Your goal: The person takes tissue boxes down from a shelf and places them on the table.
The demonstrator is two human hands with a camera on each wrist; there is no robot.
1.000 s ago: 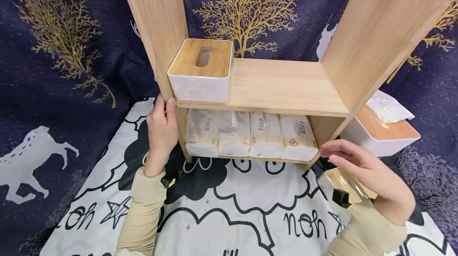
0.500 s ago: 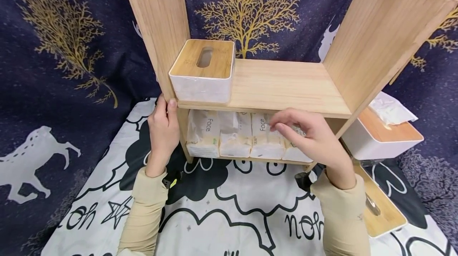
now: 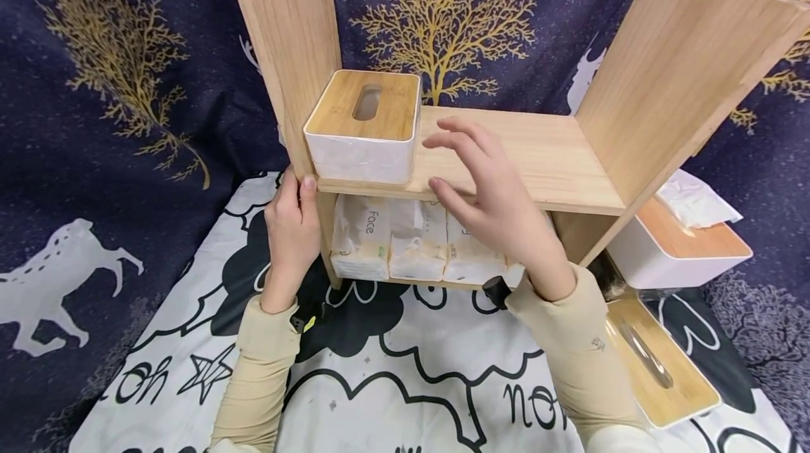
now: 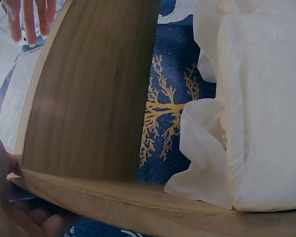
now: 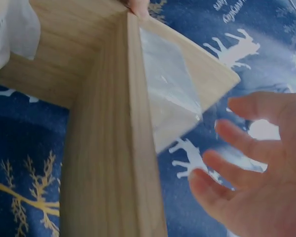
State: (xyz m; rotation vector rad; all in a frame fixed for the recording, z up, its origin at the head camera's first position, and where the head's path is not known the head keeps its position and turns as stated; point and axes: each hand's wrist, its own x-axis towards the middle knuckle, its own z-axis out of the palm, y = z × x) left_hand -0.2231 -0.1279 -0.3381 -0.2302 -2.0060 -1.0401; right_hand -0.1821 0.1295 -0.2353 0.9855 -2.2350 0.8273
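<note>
At the left upright of the wooden shelf point(image 3: 525, 157), my left hand point(image 3: 292, 231) grips the panel's front edge. In the left wrist view its thumb and fingers point(image 4: 27, 217) lie on either side of the board. A white tissue box point(image 3: 361, 157) with a bamboo lid stands on the middle board, against the left upright. To its right hovers my right hand point(image 3: 487, 186), fingers spread and slightly bent, apart from the box. The right wrist view also shows these fingers point(image 5: 237, 170) holding nothing. Several packs of face tissues point(image 3: 361, 238) fill the lower level, partly hidden by my right hand.
Right of the shelf stands another tissue box point(image 3: 690, 242) with a tissue sticking out. In front of it lies a bamboo-topped box point(image 3: 661, 361) with a slot. A patterned cloth point(image 3: 380, 397) covers the surface, and a dark blue curtain point(image 3: 190, 10) hangs behind.
My right hand has moved left and upward from beside the right upright to near the tissue box, its fingers spreading. The left hand keeps its grip on the shelf.
</note>
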